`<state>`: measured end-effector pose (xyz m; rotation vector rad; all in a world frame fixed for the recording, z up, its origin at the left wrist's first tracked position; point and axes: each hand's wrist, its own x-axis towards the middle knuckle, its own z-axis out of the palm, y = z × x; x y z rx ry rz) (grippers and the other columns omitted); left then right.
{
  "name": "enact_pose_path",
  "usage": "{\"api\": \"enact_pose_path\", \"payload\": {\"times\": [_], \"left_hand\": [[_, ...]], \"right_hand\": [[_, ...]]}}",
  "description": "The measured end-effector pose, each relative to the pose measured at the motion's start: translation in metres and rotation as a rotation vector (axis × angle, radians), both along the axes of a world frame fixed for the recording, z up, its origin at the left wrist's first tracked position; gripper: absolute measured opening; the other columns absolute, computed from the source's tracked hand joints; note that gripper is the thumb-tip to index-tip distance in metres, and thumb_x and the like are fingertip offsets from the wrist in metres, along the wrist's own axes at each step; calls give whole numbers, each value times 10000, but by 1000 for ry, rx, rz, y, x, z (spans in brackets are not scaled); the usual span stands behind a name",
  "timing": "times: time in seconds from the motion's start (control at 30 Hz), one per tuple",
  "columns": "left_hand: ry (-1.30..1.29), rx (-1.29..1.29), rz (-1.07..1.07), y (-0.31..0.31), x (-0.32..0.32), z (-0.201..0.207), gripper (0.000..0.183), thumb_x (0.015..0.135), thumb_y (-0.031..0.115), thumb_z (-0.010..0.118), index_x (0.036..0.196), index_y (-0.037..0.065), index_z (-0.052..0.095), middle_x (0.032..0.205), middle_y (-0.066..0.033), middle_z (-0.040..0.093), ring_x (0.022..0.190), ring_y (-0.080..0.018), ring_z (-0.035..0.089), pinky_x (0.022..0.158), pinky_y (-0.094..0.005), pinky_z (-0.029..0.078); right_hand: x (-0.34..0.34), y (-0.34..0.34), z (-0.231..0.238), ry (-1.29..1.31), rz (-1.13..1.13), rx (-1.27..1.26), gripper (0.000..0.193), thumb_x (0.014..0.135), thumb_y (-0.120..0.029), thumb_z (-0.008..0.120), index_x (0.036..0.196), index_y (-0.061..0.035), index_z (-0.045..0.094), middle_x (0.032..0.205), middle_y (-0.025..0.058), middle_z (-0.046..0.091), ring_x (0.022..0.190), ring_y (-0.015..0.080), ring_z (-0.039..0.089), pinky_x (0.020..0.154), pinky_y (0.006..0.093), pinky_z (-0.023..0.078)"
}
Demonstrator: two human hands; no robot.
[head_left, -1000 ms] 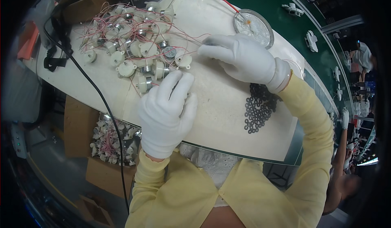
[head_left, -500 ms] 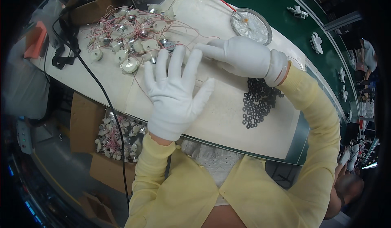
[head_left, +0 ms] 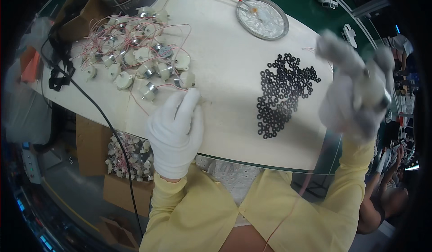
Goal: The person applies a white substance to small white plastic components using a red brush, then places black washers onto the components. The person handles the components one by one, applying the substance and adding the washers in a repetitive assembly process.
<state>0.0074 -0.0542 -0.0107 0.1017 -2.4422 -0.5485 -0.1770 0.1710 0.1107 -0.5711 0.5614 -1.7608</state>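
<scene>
Hands [head_left: 175,128] wear white cloth [head_left: 168,142], left beside rounded motors [head_left: 185,79]

Dark-edged, fisheye-warped, right hand [head_left: 345,100] motion-blurred

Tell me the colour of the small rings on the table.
The rings are black, seen best in the head view.

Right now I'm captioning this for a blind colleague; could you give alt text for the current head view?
A blurred, white-gloved right hand at the right side of the table seems to have a pale part in its grip. The gloved left hand is beside a heap of small wired motors; black rings lie between the hands.
</scene>
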Motion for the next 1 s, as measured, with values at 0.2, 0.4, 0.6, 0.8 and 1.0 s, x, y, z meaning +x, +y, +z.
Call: {"api": "enact_pose_path", "payload": {"times": [0.2, 0.4, 0.6, 0.8, 1.0], "left_hand": [[-102, 12, -42, 0, 1, 3, 386, 801, -2, 689, 1178, 75, 651, 1121, -105, 662, 828, -287, 603, 723, -381, 476], [13, 22, -80, -4, -8, -4, 401, 773, -13, 690, 1161, 77, 649, 1069, -130, 665, 710, -304, 595, 625, -386, 470], [-39, 60, -124, -5, -4, -4, 388, 819, -69, 631, 1197, 18, 623, 1079, -146, 645, 779, -275, 620, 665, -335, 485], [-97, 115, -111, -3, -1, -4, 387, 823, -76, 620, 1200, 13, 619, 1084, -150, 642, 794, -279, 617, 690, -337, 492], [-69, 85, -115, -4, -2, -3, 385, 822, -80, 612, 1196, 11, 618, 1080, -156, 636, 800, -282, 614, 712, -341, 494]], "right_hand": [[52, 97, 5, 16, 175, 934, 541, 951, -84, 523, 1421, 138, 373, 976, 193, 682, 602, 97, 592, 675, 220, 530], [88, 124, -49, 508, -274, 1155, 423, 949, -88, 570, 1340, 68, 521, 1001, 79, 680, 840, 97, 610, 776, 230, 485], [78, 143, -58, 1041, -326, 1098, 479, 844, -108, 707, 1292, 6, 582, 925, 69, 646, 784, 146, 603, 735, 278, 486], [70, 126, -56, 1645, -305, 962, 591, 753, -113, 753, 1310, -41, 571, 906, 81, 622, 726, 243, 623, 668, 341, 501], [71, 112, -71, 1741, -435, 820, 654, 729, -92, 764, 1340, -22, 539, 841, 68, 646, 676, 238, 634, 598, 333, 508]]}}
